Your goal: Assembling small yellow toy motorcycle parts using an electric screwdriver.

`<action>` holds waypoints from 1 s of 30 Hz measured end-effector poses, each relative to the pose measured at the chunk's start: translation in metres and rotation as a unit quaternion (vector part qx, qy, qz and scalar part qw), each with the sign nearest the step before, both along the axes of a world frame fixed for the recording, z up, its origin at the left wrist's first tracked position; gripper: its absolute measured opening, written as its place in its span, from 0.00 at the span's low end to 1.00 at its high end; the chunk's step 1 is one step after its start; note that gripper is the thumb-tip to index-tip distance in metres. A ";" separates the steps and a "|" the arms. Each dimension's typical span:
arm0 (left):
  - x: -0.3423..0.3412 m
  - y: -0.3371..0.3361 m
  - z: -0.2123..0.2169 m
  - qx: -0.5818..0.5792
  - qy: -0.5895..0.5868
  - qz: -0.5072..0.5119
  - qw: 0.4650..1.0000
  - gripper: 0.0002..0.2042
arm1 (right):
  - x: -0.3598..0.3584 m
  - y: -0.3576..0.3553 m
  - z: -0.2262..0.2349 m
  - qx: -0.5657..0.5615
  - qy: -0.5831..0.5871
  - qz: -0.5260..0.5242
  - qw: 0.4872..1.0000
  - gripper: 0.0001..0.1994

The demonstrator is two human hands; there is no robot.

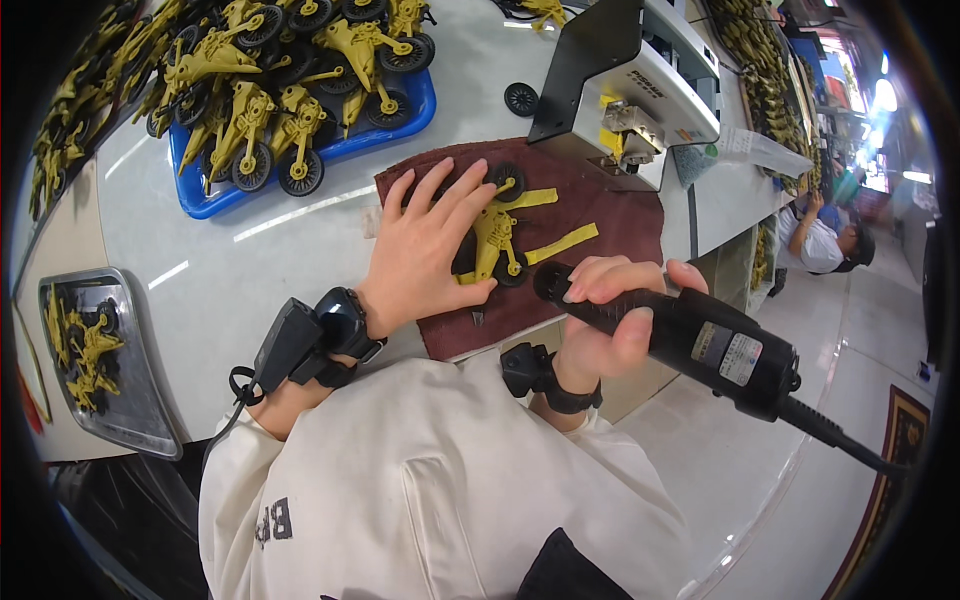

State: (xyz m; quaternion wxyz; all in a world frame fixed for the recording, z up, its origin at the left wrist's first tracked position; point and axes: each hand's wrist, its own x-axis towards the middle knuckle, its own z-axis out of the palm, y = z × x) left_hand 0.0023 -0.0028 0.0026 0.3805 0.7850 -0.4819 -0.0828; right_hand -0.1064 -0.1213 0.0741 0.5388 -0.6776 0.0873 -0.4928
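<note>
My left hand (425, 245) lies with fingers spread over a yellow toy motorcycle (494, 240) with black wheels. The toy rests on a dark red cloth (610, 225), and the palm hides part of it. Two yellow strip-like parts stick out from it to the right. In my right hand (615, 325) is a black corded electric screwdriver (690, 345), fingers wrapped round its body. Its front end points left, just right of the toy's lower wheel; no bit can be made out. Dark bands with black devices circle both wrists.
A blue tray (205, 205) heaped with yellow toy motorcycles stands at the back left. A metal tray (150, 385) holds several more. Behind the cloth is a boxy black-and-white machine (625, 90); a loose wheel (521, 99) lies beside it. Another person (825, 240) sits far right.
</note>
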 end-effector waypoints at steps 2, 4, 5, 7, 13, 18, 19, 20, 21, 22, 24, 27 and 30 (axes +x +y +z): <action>-0.001 0.000 0.001 0.005 0.003 -0.002 1.000 0.42 | 0.002 0.000 -0.001 -0.004 0.012 -0.003 1.000 0.25; 0.000 0.001 0.001 -0.001 0.001 0.003 1.000 0.40 | 0.004 0.001 -0.004 -0.011 0.024 -0.017 1.000 0.25; 0.000 0.002 0.000 -0.001 0.002 0.003 1.000 0.40 | 0.005 0.001 -0.004 -0.011 0.025 -0.017 0.999 0.25; 0.000 0.001 0.000 -0.003 -0.002 0.007 1.000 0.41 | 0.003 -0.002 -0.005 0.003 0.031 -0.016 0.999 0.25; 0.002 0.001 -0.001 0.005 0.007 0.001 1.000 0.43 | -0.005 -0.001 0.003 0.017 -0.005 -0.014 1.000 0.25; 0.003 0.000 0.000 0.001 0.005 0.004 1.000 0.41 | -0.009 -0.005 0.011 0.031 -0.040 0.047 0.998 0.29; 0.002 0.000 0.000 0.002 0.004 0.003 1.000 0.41 | -0.008 -0.003 0.010 0.038 -0.031 0.038 0.998 0.30; 0.002 0.000 0.001 0.002 0.005 0.003 1.000 0.41 | -0.008 -0.002 0.009 0.044 -0.022 0.028 0.998 0.30; 0.002 -0.001 0.001 0.000 0.004 0.002 1.000 0.41 | -0.008 -0.003 0.007 0.044 -0.022 0.027 0.998 0.30; 0.001 0.000 0.001 -0.001 0.004 0.003 1.000 0.41 | -0.009 -0.003 0.003 0.057 -0.013 0.027 0.998 0.30; 0.001 0.000 0.000 -0.001 0.003 0.003 1.000 0.41 | -0.008 -0.004 -0.004 0.079 -0.009 0.026 0.996 0.31; 0.001 0.000 0.001 -0.002 0.002 0.003 1.000 0.41 | -0.008 -0.007 -0.010 0.085 -0.005 0.037 0.996 0.30; 0.000 -0.001 0.000 -0.002 0.002 0.000 1.000 0.41 | -0.007 -0.005 -0.013 0.051 0.011 0.000 0.999 0.28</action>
